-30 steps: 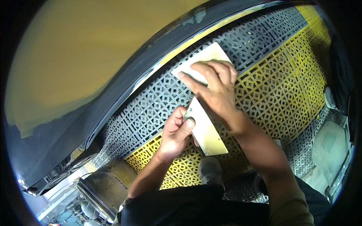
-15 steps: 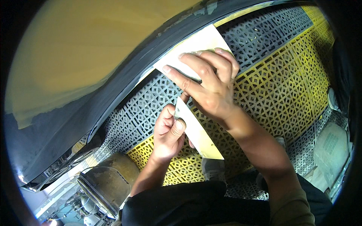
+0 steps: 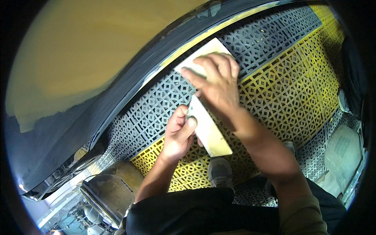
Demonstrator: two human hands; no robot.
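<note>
My right hand (image 3: 219,88) grips a thin, pale rectangular spreader (image 3: 214,46), its fingers spread over the upper face. A narrow gap separates this spreader from the car body panel (image 3: 90,47). Along the panel's dark lower edge runs a pale yellow strip of what looks like filler (image 3: 172,58). Below the right wrist, my left hand (image 3: 178,139) pinches a second pale spreader (image 3: 211,135) with the thumb on top; dark marks show along its side. The two spreaders are apart. Part of the left fingers is hidden behind the second spreader.
Yellow and grey perforated floor tiles (image 3: 290,86) lie beneath my hands. A brownish metal drum (image 3: 121,180) stands at lower left, near assorted equipment. At right are a greenish-grey rounded package (image 3: 342,149) and another person's dark-clad leg (image 3: 354,78). My shoe (image 3: 220,170) is below the left-hand spreader.
The right hand has drawn its spreader down off the panel's edge, baring the yellow strip there. The left hand and its spreader have shifted slightly upward, and the spreader has turned a little.
</note>
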